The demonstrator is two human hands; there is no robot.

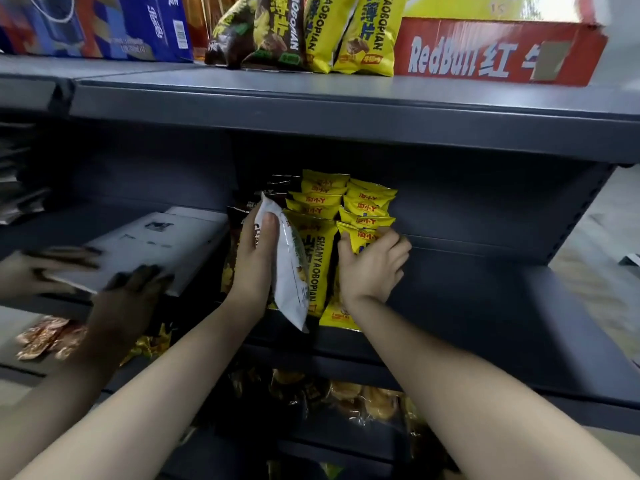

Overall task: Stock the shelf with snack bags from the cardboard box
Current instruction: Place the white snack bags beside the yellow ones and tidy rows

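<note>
Nearest, on the lower shelf (pixel 519 386): clear packs of brown snacks (pixel 367 401), too blurred to count. Above it is the middle shelf (pixel 485 306), with both forearms reaching in.

The left hand (pixel 254 261) grips one snack bag (pixel 292 271), which is upright with its white back showing. The thumb lies flat along the back and the fingers wrap behind the bag's left edge. The bag stands at the shelf front, touching the yellow row on its right.

The right hand (pixel 372 268) has its fingers curled, pinching the top of the front yellow bag (pixel 360 239) of the right-hand row. The yellow bags (pixel 370 202) stand in two rows running back, about five on the left and four on the right. Dark bags (pixel 242 216) sit just left of them, mostly hidden, so their count cannot be told.

At far left, two other hands (pixel 135 292), blurred, hold a flat pale box (pixel 152 244) at the same level.

Farthest, the top shelf (pixel 311 98) holds two brown-black bags (pixel 256 29), two tall yellow bags (pixel 349 32), one red RedBull carton (pixel 491 53) and one blue carton (pixel 152 26).
</note>
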